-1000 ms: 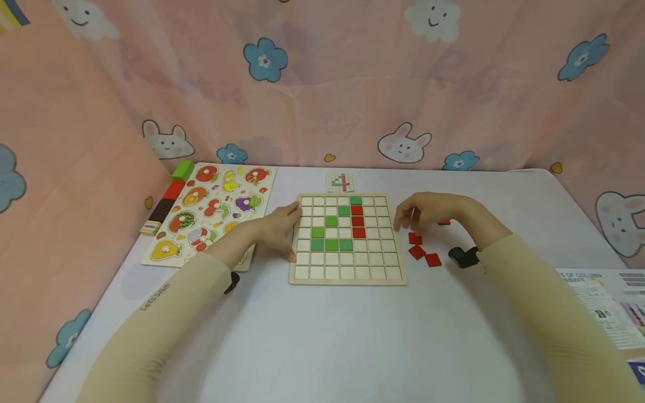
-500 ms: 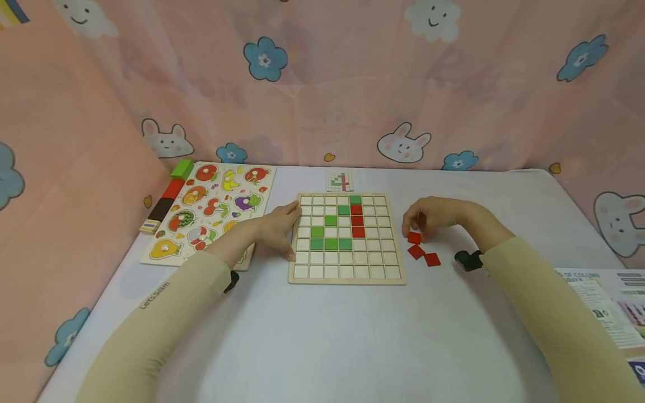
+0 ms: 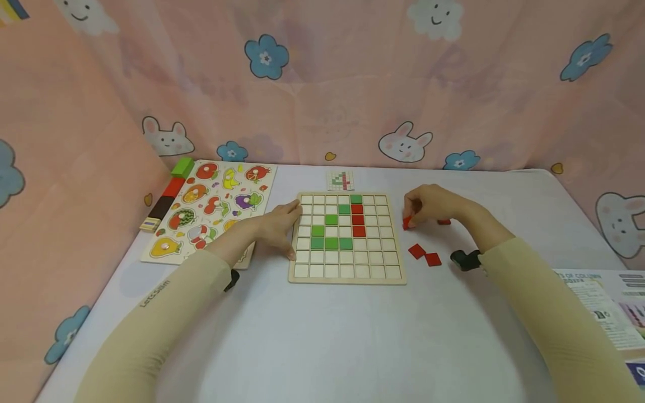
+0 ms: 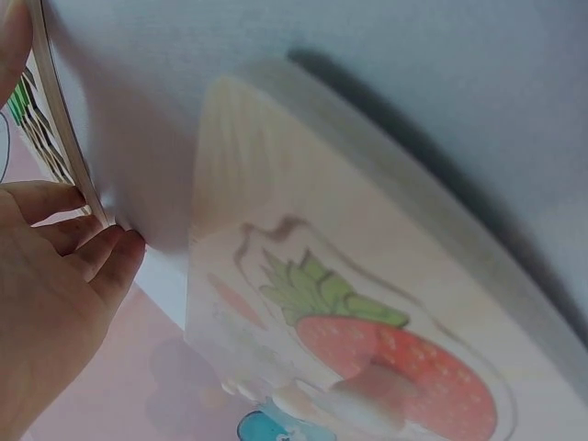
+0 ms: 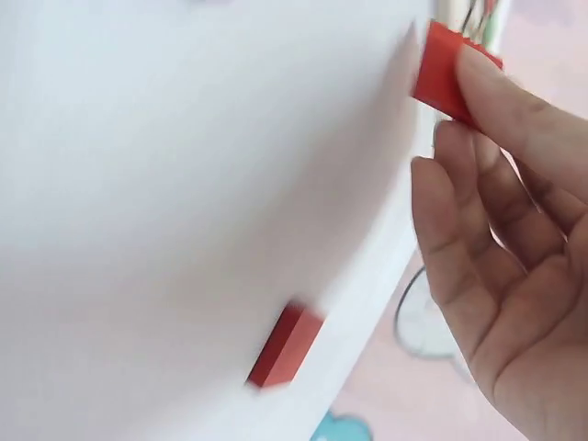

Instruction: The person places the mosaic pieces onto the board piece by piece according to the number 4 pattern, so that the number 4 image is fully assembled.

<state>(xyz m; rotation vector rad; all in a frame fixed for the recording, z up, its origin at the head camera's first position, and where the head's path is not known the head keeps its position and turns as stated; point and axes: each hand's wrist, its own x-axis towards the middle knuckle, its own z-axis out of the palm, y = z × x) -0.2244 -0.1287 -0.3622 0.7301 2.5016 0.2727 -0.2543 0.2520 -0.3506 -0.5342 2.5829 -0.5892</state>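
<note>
A wooden grid board [image 3: 347, 281] lies mid-table in the head view, with several green tiles [image 3: 331, 243] in a stepped pattern and a column of red tiles [image 3: 358, 220] set in its cells. Fingertips and thumb of my left hand [image 3: 276, 228] rest along the board's left edge; the left wrist view shows the fingers [image 4: 115, 262] against its wooden side. Right of the board, my right hand [image 3: 430, 202] pinches a red tile [image 5: 439, 73] between thumb and fingers, raised and tilted. Two loose red tiles [image 3: 416, 251] lie below that hand, another red tile [image 3: 444, 221] beside it.
A small pattern card [image 3: 340, 181] lies behind the board. On the left are a fruit puzzle board [image 3: 168, 230] and a row of coloured blocks [image 3: 173, 188]. Printed sheets [image 3: 599, 302] lie at the right edge. A pink curtain [image 3: 322, 84] hangs behind the table.
My right hand has reached down to the loose tiles, taken hold of a red tile and lifted it slightly up and left. The left hand has stayed at the board's edge.
</note>
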